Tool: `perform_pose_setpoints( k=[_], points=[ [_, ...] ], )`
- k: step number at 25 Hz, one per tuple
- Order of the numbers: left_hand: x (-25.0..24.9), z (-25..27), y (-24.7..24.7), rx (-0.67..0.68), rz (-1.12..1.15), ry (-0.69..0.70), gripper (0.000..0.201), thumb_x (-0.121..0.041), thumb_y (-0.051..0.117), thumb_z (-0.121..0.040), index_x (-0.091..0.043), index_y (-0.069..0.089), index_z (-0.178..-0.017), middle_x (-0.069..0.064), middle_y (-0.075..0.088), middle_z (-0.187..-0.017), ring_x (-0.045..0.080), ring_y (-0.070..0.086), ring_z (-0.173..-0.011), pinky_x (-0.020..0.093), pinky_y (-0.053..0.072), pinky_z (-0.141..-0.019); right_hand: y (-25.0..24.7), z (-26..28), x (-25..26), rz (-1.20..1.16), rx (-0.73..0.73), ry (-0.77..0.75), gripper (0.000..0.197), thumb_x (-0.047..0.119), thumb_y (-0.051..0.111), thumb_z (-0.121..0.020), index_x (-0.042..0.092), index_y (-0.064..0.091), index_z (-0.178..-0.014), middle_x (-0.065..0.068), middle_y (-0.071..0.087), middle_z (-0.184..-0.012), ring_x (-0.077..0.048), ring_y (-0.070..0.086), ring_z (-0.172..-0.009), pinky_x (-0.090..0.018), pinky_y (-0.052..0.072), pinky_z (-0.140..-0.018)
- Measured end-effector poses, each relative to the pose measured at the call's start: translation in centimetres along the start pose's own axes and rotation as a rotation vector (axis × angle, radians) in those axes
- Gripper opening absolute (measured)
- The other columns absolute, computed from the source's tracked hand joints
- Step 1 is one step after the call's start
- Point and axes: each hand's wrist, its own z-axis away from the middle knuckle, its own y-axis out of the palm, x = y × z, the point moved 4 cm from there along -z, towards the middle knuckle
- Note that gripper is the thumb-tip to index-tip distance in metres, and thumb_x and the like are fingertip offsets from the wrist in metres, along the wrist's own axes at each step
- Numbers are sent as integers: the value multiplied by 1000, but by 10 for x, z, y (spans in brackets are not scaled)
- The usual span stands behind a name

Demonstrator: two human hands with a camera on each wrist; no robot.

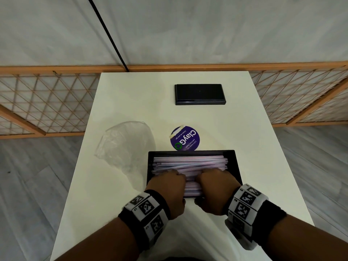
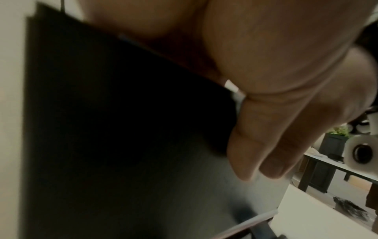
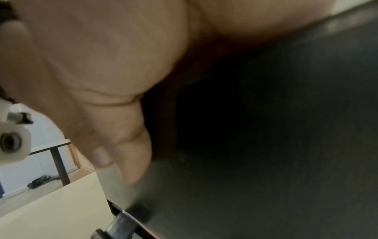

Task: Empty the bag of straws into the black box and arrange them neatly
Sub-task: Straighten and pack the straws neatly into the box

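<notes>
The open black box (image 1: 237, 166) sits near the table's front edge, filled with pale pink and blue straws (image 1: 188, 162) lying lengthwise left to right. Both hands reach into its near half. My left hand (image 1: 169, 180) and right hand (image 1: 216, 180) curl their fingers down over the near straws, with fingertips hidden in the pile. In the left wrist view the thumb (image 2: 255, 145) lies against the box's dark outer wall (image 2: 102, 113), with a straw end (image 2: 231, 84) under the palm. The right wrist view shows that thumb (image 3: 126, 145) against the box wall (image 3: 266, 145).
The empty clear plastic bag (image 1: 124, 146) lies crumpled left of the box. A round purple sticker (image 1: 185, 138) lies just behind the box. The black lid (image 1: 200, 94) rests farther back on the white table (image 1: 116, 194). A wooden lattice fence stands beyond the far edge.
</notes>
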Motion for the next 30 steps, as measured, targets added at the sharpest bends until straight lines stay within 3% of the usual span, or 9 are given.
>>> perform_pose_setpoints(
  k=[4, 8, 13, 17, 20, 23, 26, 30],
  points=[
    [1, -1, 0, 23, 18, -23, 39, -39, 62, -84, -24, 59, -120, -3, 63, -123, 22, 62, -115, 35, 51, -98, 2, -1, 0, -51, 8, 11, 41, 47, 57, -71, 28, 59, -107, 3, 70, -102, -24, 68, -93, -38, 55, -86],
    [-1, 1, -3, -29, -1, 9, 43, -40, 63, -82, -25, 56, -122, -2, 59, -124, 23, 59, -115, 36, 50, -98, 1, 1, 2, 12, -17, -3, 40, 47, 58, -74, 25, 64, -107, 1, 62, -110, -27, 63, -102, -38, 53, -89],
    [-1, 4, 2, -10, 28, 6, 40, -38, 62, -85, -26, 56, -123, -4, 62, -125, 22, 60, -116, 34, 49, -99, 2, 2, 3, -45, -15, 14, 40, 46, 58, -73, 28, 57, -109, 3, 68, -106, -26, 66, -99, -38, 52, -91],
    [-2, 1, 1, 17, 24, -14, 41, -41, 65, -84, -26, 60, -122, -2, 59, -125, 22, 59, -116, 36, 50, -100, 2, 4, 3, -10, -31, 17, 39, 48, 59, -75, 27, 64, -107, 2, 61, -110, -26, 61, -104, -36, 51, -90],
    [-3, 2, -2, -8, 30, 4, 46, -41, 66, -84, -25, 54, -125, 0, 53, -128, 24, 55, -118, 40, 49, -100, 2, 2, 1, -27, -20, 42, 36, 47, 58, -74, 25, 65, -102, 2, 67, -104, -25, 66, -98, -35, 54, -87],
    [-2, 3, 0, -5, 47, 14, 42, -38, 64, -85, -25, 54, -125, -1, 58, -127, 23, 58, -117, 38, 50, -99, 0, 3, 2, -48, -22, 27, 37, 47, 58, -74, 27, 61, -104, 4, 69, -102, -24, 67, -95, -36, 54, -87],
    [0, 4, 0, -2, 23, 9, 41, -37, 62, -86, -25, 58, -125, -1, 60, -126, 23, 59, -116, 37, 51, -98, -4, 8, 4, -76, -71, 7, 39, 47, 60, -74, 30, 55, -108, 5, 68, -106, -24, 65, -100, -37, 49, -93],
    [-3, 6, -4, 0, 23, 9, 43, -39, 64, -86, -25, 58, -126, -1, 58, -127, 23, 58, -116, 37, 50, -99, -5, 10, 2, -91, -78, 11, 38, 50, 60, -74, 29, 61, -105, 5, 65, -108, -23, 62, -105, -36, 49, -92]
  ],
)
